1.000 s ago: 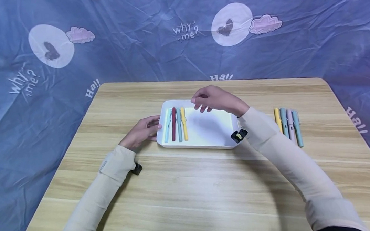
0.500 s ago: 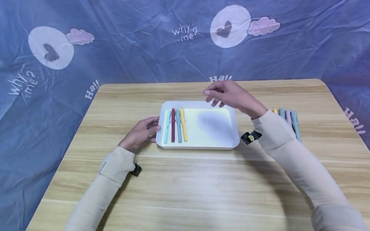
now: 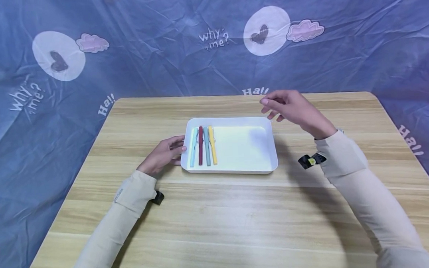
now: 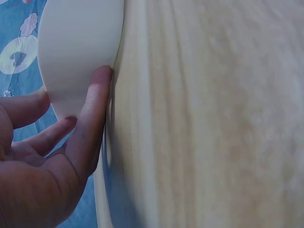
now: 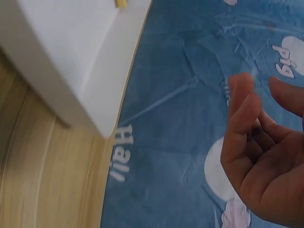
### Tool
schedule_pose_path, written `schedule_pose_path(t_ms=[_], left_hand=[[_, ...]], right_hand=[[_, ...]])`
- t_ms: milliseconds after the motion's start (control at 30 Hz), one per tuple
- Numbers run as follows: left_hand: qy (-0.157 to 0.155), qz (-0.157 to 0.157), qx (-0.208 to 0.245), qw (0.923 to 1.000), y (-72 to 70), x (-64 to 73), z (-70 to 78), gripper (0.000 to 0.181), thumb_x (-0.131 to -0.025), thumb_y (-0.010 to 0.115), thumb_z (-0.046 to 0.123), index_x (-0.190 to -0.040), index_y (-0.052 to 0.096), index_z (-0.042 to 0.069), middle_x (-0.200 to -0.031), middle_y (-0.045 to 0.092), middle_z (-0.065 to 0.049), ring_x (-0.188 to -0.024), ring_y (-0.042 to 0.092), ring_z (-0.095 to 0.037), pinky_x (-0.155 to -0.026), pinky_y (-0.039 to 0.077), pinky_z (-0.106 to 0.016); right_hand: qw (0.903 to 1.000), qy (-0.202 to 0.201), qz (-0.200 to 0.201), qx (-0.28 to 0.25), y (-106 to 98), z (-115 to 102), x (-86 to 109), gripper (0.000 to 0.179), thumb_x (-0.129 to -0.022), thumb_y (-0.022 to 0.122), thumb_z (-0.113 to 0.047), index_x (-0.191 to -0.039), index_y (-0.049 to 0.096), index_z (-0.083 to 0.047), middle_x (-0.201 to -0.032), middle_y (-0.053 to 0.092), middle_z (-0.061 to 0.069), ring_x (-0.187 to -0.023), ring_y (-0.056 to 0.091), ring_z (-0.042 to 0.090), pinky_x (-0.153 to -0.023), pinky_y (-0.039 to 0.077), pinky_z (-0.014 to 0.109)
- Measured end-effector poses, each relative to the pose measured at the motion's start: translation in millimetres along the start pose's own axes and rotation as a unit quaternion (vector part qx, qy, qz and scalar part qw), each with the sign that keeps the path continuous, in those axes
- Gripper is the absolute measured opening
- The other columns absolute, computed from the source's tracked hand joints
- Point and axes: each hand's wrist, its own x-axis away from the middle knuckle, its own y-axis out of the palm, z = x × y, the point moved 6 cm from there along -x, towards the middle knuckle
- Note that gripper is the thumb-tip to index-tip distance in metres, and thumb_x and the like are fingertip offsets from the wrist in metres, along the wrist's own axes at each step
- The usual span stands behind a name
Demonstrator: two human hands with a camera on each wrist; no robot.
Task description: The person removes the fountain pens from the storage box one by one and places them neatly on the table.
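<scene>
A white rectangular tray [image 3: 242, 150] lies on the table. Several capped pens with clips stand side by side at its left end: a light blue pen [image 3: 193, 149], a dark red pen [image 3: 200, 146], a teal pen [image 3: 207, 147] and a yellow pen [image 3: 213, 146]. My left hand [image 3: 164, 154] is at the tray's left end; in the left wrist view its fairly straight fingers [image 4: 90, 111] rest against the outer wall and the thumb touches the rim. Beyond the tray's far right corner, my right hand [image 3: 295, 109] is raised with loosely bent fingers and nothing in them.
The wooden table [image 3: 218, 221] has rounded corners. A blue printed cloth [image 3: 160, 44] hangs behind it and at both sides. My right sleeve [image 3: 368, 191] covers the spot on the right where more pens lay in the earlier frames.
My right hand has moved right from above the tray to past its far right corner, and the forearm now hides the pens at right. The left hand and the tray stay put.
</scene>
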Motion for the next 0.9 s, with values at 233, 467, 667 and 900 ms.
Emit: schedule_pose_path(t_ms=[233, 467, 667, 900], left_hand=[[-0.002, 0.000, 0.004, 1.0000, 0.7, -0.4, -1.6, 0.055, -0.097, 0.055, 0.012, -0.146, 0.033, 0.006, -0.139, 0.040, -0.019, -0.113, 0.053, -0.037, -0.080, 0.057, -0.041], [0.002, -0.006, 0.006, 1.0000, 2.3, 0.7, -1.7, 0.055, -0.097, 0.055, 0.012, -0.147, 0.032, 0.006, -0.138, 0.041, -0.020, -0.112, 0.054, -0.037, -0.080, 0.057, -0.042], [0.001, -0.003, 0.000, 1.0000, 2.3, 1.2, -1.0, 0.055, -0.097, 0.055, 0.012, -0.146, 0.033, 0.006, -0.139, 0.041, -0.019, -0.113, 0.053, -0.037, -0.080, 0.057, -0.041], [0.004, 0.002, 0.008, 1.0000, 0.9, 0.7, -0.7, 0.055, -0.096, 0.056, 0.013, -0.146, 0.034, 0.006, -0.137, 0.043, -0.018, -0.112, 0.055, -0.035, -0.080, 0.057, -0.042]], right_hand=[[0.9997, 0.019, 0.014, 0.002, -17, 18, 11.3, 0.051, -0.094, 0.053, -0.047, -0.123, 0.056, -0.005, -0.109, 0.063, 0.012, -0.091, 0.062, 0.025, -0.071, 0.055, 0.031], [0.9986, 0.046, 0.024, 0.012, -36, 41, 23.3, 0.057, -0.093, 0.049, -0.052, -0.129, 0.052, -0.007, -0.112, 0.062, 0.009, -0.092, 0.062, 0.018, -0.072, 0.055, 0.028], [0.9970, 0.068, 0.027, 0.024, -48, 62, 32.5, 0.063, -0.093, 0.046, -0.055, -0.131, 0.049, -0.005, -0.116, 0.061, 0.012, -0.097, 0.061, 0.023, -0.073, 0.055, 0.029], [0.9942, 0.091, 0.020, 0.053, -60, 87, 43.7, 0.071, -0.092, 0.042, -0.059, -0.135, 0.044, -0.003, -0.124, 0.056, 0.020, -0.097, 0.062, 0.020, -0.074, 0.055, 0.030]])
